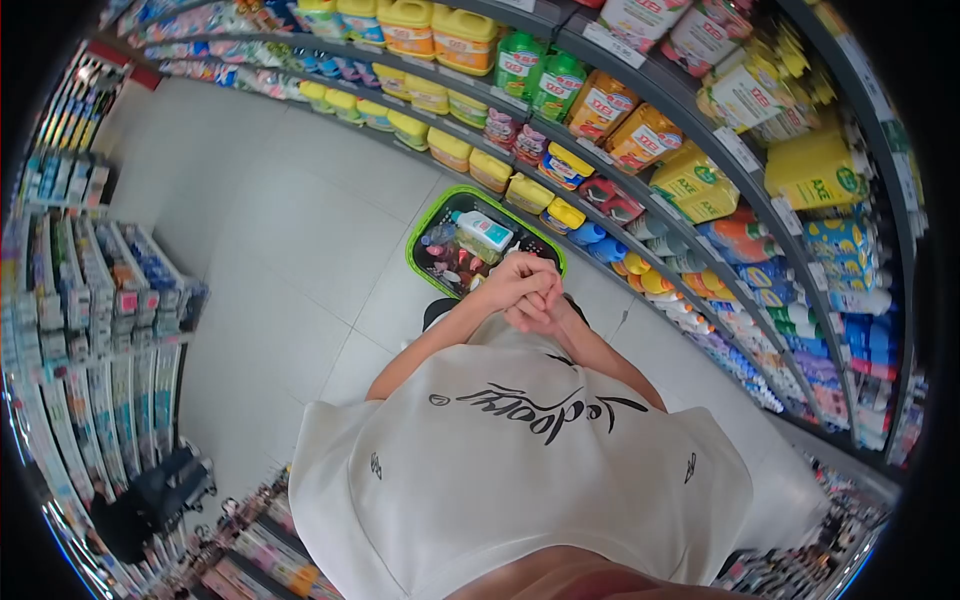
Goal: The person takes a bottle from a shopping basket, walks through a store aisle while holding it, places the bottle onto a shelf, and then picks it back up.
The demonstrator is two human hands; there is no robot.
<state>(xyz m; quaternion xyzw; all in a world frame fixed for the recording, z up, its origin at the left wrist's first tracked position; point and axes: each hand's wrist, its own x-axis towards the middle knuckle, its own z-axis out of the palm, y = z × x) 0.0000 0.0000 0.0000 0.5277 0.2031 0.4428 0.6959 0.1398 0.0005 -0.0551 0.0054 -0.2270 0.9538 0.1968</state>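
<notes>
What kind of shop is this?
Probably a supermarket's household-cleaning aisle: a long shelf packed with colorful bottles, price labels along its edges, and a green-rimmed shopping basket holding several products.

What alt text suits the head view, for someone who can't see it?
The wearer's left hand and right hand are clasped together, covering part of a green-rimmed basket that holds a white bottle and other items. Shelves of colourful containers curve along the top and right; another person is at lower left.
</notes>
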